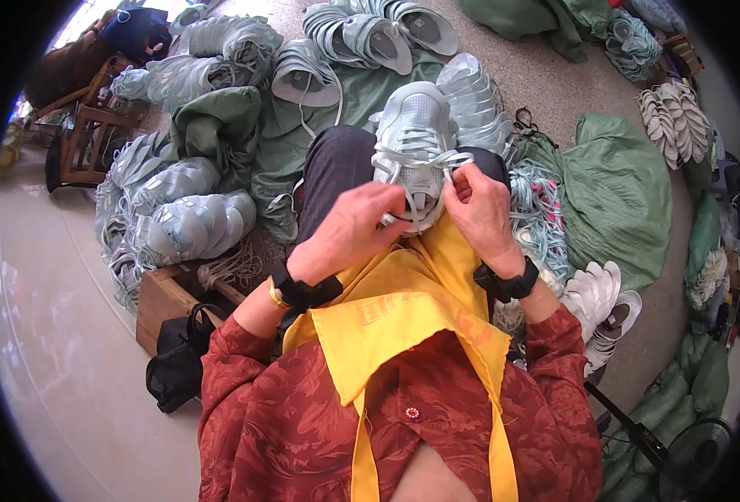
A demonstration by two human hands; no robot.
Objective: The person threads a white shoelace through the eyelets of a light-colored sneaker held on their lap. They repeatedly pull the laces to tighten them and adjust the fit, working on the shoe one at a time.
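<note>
A pale grey-blue sneaker (416,113) rests on my lap with its toe pointing away from me. White shoelace (414,156) crosses its upper in rows, and loose lengths hang near the opening. My left hand (355,224) is closed at the left side of the opening, with thumb and forefinger pinching the lace. On the other side my right hand (480,203) pinches a lace strand by the eyelets. The fingertips of both hands partly cover the shoe's collar. A yellow apron (403,289) lies over my lap beneath the shoe.
Nested stacks of pale uppers (194,222) lie to the left, with more sneakers (362,38) ahead. Bundled pale-blue laces (539,209) and a green sack (617,201) are at the right. White shoe parts (592,297) sit near my right forearm; a wooden stool (162,305) stands at left.
</note>
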